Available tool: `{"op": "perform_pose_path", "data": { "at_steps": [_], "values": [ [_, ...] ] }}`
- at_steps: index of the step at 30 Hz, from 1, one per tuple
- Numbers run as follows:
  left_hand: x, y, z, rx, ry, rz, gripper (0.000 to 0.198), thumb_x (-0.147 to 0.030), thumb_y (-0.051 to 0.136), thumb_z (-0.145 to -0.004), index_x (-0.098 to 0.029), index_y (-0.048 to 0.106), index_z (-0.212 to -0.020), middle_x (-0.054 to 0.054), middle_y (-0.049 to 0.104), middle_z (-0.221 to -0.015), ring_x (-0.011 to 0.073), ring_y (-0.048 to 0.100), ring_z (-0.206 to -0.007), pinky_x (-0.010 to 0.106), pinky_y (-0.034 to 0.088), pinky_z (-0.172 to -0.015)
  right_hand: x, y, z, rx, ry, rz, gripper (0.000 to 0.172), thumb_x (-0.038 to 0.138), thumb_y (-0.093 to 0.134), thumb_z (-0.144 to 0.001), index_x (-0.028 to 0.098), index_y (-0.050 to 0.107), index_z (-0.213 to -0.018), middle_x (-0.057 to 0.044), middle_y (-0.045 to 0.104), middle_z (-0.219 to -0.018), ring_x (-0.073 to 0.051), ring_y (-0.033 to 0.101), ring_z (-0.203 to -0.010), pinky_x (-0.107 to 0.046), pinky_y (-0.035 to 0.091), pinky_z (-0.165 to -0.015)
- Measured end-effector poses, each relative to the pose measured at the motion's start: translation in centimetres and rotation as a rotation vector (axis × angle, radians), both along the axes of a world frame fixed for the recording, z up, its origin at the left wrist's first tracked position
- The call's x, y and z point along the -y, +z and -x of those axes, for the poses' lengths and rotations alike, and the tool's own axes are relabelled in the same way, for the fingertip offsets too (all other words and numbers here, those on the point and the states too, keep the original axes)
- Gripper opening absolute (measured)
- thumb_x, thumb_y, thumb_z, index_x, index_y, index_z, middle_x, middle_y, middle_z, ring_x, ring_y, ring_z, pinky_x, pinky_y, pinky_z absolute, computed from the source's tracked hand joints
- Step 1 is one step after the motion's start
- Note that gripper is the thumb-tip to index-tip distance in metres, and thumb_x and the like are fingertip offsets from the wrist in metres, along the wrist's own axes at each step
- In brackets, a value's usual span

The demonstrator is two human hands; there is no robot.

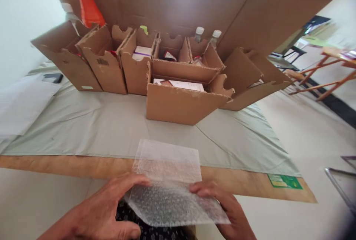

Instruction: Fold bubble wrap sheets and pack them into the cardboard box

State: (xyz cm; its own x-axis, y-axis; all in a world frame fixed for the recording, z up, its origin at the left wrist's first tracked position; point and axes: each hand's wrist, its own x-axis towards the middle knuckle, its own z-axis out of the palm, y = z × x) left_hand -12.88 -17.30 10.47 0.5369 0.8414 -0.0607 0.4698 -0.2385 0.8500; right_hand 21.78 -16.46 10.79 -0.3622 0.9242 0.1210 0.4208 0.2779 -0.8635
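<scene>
A clear sheet of bubble wrap (167, 199), perhaps a flat bag, lies partly on the table's front edge, and its near part hangs over my lap. My right hand (222, 199) grips its right side, fingertips on top and the rest of the hand partly hidden behind the plastic. Along the left side, the fingers of my left hand (119, 203) rest on the wrap near its fold. The left thumb stands well apart from those fingers, lower down and off the wrap.
Several open cardboard boxes (108, 69) line the back of the table, holding bottles and small packages. One box (178, 104) stands forward with a white packet (180, 85) inside. White sheets (22, 102) and a dark phone-like object (54, 78) lie left. A green label (285, 181) marks the front-right edge.
</scene>
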Motion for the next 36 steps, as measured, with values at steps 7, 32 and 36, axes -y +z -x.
{"op": "perform_pose_path", "data": {
  "at_steps": [7,32,36],
  "values": [
    [0.3,-2.4,-2.1,-0.057,0.278,-0.126,0.051,-0.028,0.062,-0.089,-0.035,0.052,-0.138,0.002,0.076,-0.115,0.0201,0.073,-0.103,0.033,0.060,-0.090,-0.5,-2.7,1.0,0.010,-0.269,0.249,0.026,0.043,0.059,-0.095,0.021,0.072,-0.093,-0.004,0.075,-0.084,-0.021,0.071,-0.075,-0.030,0.058,-0.067],
    [-8.1,-3.8,-4.9,-0.608,0.494,-0.527,0.044,-0.036,0.055,-0.092,-0.017,0.054,-0.133,0.011,0.070,-0.102,0.0267,0.068,-0.084,0.039,0.054,-0.078,-3.4,-4.6,0.3,0.619,-0.412,-0.383,0.042,0.035,0.054,-0.096,0.017,0.052,-0.134,-0.018,0.063,-0.129,-0.033,0.062,-0.113,-0.050,0.053,-0.089],
    [-8.6,-3.4,-4.6,-0.666,0.490,-0.447,0.052,-0.036,0.060,-0.088,-0.015,0.053,-0.135,0.008,0.070,-0.089,0.0270,0.067,-0.080,0.040,0.052,-0.078,-5.2,-4.6,0.7,0.702,-0.325,-0.367,0.040,0.038,0.058,-0.091,0.015,0.060,-0.124,-0.021,0.058,-0.139,-0.039,0.059,-0.117,-0.055,0.050,-0.089]
  ]
}}
